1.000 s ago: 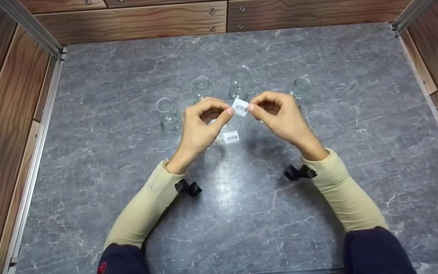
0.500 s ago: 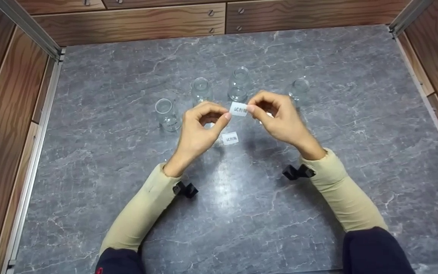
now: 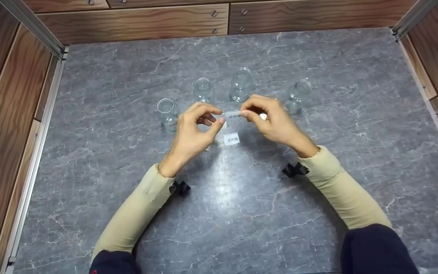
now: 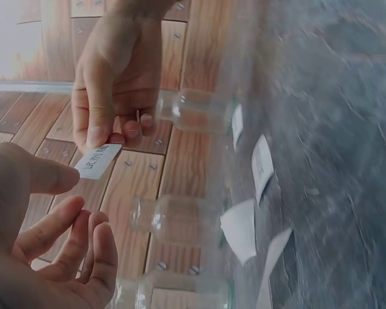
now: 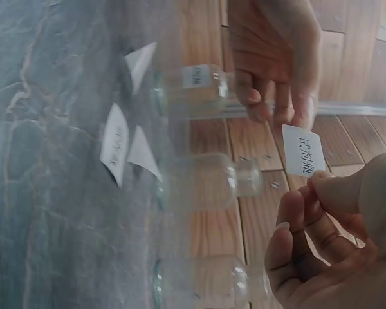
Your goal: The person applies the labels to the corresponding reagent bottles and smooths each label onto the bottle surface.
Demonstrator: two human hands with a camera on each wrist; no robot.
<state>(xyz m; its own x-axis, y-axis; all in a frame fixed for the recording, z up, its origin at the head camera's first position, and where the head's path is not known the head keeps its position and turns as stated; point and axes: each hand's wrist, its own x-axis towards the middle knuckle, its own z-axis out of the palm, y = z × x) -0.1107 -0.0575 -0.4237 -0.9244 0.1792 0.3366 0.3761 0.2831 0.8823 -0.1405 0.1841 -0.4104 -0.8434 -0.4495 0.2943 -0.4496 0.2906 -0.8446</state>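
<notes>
"White label [image 3: 233, 115], black lettering. Where do you have it?"

"Clear of the grey table [image 3: 280, 213], between your two hands. Take it as the dial's centre in the head view, with 12 o'clock pointing away from you."

"Your right hand [image 3: 274, 120]?"

"At 3 o'clock, thumb and fingertip pinching the label by its edge."

"And your left hand [image 3: 192, 131]?"

"At 8 o'clock, thumb and forefinger parted. You have a fingertip at the opposite edge; contact cannot be told."

"Glass around you?"

"Four clear bottles, all upright. First bottle [image 3: 167, 114] at 9 o'clock, just beyond your left hand; second bottle [image 3: 203, 90] at 10; third bottle [image 3: 240, 85] near 12; fourth bottle [image 3: 297, 96] between 2 and 3, near your right hand. Your right wrist view shows a stuck tag [image 5: 196, 76] on one of them; which one, uncertain."

"Anything lying nearer you?"

"Yes. Loose label [image 3: 231, 139] at 6 o'clock, lettered side up. Your left wrist view adds a white slip [image 4: 239, 230] beside it, bent, partly lifted off the surface."
</notes>
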